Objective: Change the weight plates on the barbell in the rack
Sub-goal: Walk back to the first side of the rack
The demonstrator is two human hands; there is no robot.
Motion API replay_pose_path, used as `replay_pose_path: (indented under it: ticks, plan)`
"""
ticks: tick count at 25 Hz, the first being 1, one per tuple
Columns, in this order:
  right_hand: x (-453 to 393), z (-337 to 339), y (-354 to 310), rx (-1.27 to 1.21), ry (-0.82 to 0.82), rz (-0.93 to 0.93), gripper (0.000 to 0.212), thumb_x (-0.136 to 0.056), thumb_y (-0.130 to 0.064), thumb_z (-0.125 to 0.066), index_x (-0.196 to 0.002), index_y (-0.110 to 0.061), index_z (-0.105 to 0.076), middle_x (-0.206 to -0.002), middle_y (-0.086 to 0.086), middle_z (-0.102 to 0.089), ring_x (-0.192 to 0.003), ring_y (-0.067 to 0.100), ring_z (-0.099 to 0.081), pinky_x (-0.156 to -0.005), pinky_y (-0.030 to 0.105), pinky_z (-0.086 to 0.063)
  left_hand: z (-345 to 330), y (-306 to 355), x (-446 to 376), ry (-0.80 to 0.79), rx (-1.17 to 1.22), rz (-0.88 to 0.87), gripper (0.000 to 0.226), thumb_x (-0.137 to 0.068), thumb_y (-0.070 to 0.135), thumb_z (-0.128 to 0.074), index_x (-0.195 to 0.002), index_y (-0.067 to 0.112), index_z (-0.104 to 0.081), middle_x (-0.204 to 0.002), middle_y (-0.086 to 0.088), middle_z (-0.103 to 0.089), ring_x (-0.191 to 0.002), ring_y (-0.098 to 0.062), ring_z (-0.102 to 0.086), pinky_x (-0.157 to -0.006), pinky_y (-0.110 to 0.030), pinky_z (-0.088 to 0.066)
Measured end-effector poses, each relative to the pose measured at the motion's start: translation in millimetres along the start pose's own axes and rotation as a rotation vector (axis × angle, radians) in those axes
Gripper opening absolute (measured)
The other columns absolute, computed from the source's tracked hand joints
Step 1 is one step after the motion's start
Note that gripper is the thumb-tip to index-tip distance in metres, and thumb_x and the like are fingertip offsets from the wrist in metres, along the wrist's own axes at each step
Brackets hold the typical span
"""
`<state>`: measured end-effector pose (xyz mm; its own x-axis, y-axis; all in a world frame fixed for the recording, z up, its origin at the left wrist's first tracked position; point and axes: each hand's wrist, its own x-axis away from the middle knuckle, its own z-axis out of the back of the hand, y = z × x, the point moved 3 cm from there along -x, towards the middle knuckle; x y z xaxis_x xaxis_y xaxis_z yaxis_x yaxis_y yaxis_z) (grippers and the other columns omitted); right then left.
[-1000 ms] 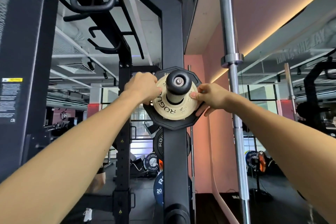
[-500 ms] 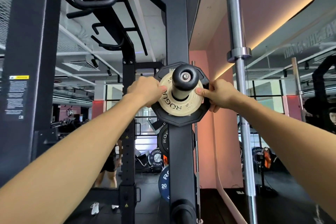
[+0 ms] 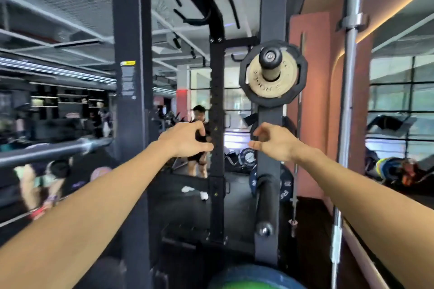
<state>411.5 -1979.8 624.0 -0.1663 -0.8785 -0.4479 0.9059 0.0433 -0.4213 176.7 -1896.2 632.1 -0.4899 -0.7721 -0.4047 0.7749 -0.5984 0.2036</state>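
A small tan plate [image 3: 263, 82] is seen seated on a black storage peg [image 3: 270, 57], in front of a larger black plate [image 3: 298, 87], on the dark rack upright [image 3: 273, 7]. Below it, the left hand [image 3: 185, 139] and right hand [image 3: 273, 142] are held apart in the air, fingers loosely curled, nothing grasped. A steel barbell [image 3: 352, 91] stands upright at the right. A blurred person [image 3: 198, 124] is visible in the background.
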Motion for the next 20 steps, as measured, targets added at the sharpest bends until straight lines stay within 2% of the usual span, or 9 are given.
replay_pose_path:
  ticks: [3, 6, 10, 13, 17, 20]
  plan:
    - [46.7, -65.5, -25.0, -0.051, -0.195, 0.032, 0.047, -0.084, -0.050, -0.065, -0.119, -0.022, -0.053, -0.117, -0.003, -0.058, -0.108, 0.020, -0.055, -0.100, 0.038, -0.044, -24.3, -39.8, 88.2, -0.086, 0.052, 0.158, 0.050, -0.077, 0.064, -0.063, -0.116, 0.034, -0.054, -0.118, 0.003, -0.056, -0.108, -0.021, -0.055, -0.093, -0.043, -0.049]
    - [93.9, -132.1, -53.3, -0.053, -0.355, 0.079, 0.054, -0.084, -0.053, -0.064, -0.125, -0.021, -0.050, -0.128, 0.000, -0.055, -0.120, 0.023, -0.052, -0.105, 0.042, -0.040, -49.6, -80.7, 174.8, -0.140, 0.031, 0.305, 0.052, -0.077, 0.064, -0.063, -0.118, 0.034, -0.054, -0.118, 0.002, -0.053, -0.110, -0.021, -0.054, -0.096, -0.042, -0.047]
    - [173.5, -238.2, -84.7, -0.051, -0.570, 0.105, 0.056, -0.081, -0.059, -0.062, -0.125, -0.025, -0.051, -0.133, 0.000, -0.052, -0.125, 0.023, -0.049, -0.108, 0.043, -0.036, -95.7, -143.2, 305.6, -0.265, 0.053, 0.557, 0.050, -0.072, 0.069, -0.061, -0.110, 0.036, -0.055, -0.125, 0.001, -0.056, -0.113, -0.022, -0.055, -0.096, -0.039, -0.045]
    - [243.9, -317.6, -96.5, -0.041, -0.757, 0.071, 0.056, -0.082, -0.061, -0.060, -0.126, -0.028, -0.050, -0.134, -0.002, -0.051, -0.122, 0.023, -0.051, -0.105, 0.041, -0.038, -139.1, -179.1, 407.7, -0.382, 0.138, 0.751, 0.051, -0.073, 0.069, -0.060, -0.113, 0.038, -0.054, -0.128, 0.001, -0.054, -0.116, -0.023, -0.055, -0.094, -0.037, -0.044]
    - [341.7, -413.5, -111.2, 0.000, -1.022, 0.074, 0.062, -0.083, -0.064, -0.057, -0.133, -0.029, -0.046, -0.138, -0.001, -0.050, -0.125, 0.024, -0.049, -0.106, 0.041, -0.036, -197.7, -209.5, 544.5, -0.499, 0.233, 0.995, 0.055, -0.078, 0.065, -0.064, -0.120, 0.032, -0.056, -0.118, 0.002, -0.059, -0.110, -0.022, -0.056, -0.091, -0.033, -0.043]
    - [416.9, -476.0, -124.8, 0.027, -1.246, 0.066, 0.070, -0.085, -0.063, -0.056, -0.141, -0.024, -0.041, -0.146, 0.000, -0.045, -0.131, 0.025, -0.045, -0.108, 0.038, -0.036, -236.6, -221.2, 644.0, -0.572, 0.319, 1.146, 0.056, -0.082, 0.054, -0.069, -0.123, 0.018, -0.059, -0.125, -0.005, -0.061, -0.108, -0.021, -0.056, -0.088, -0.028, -0.043]
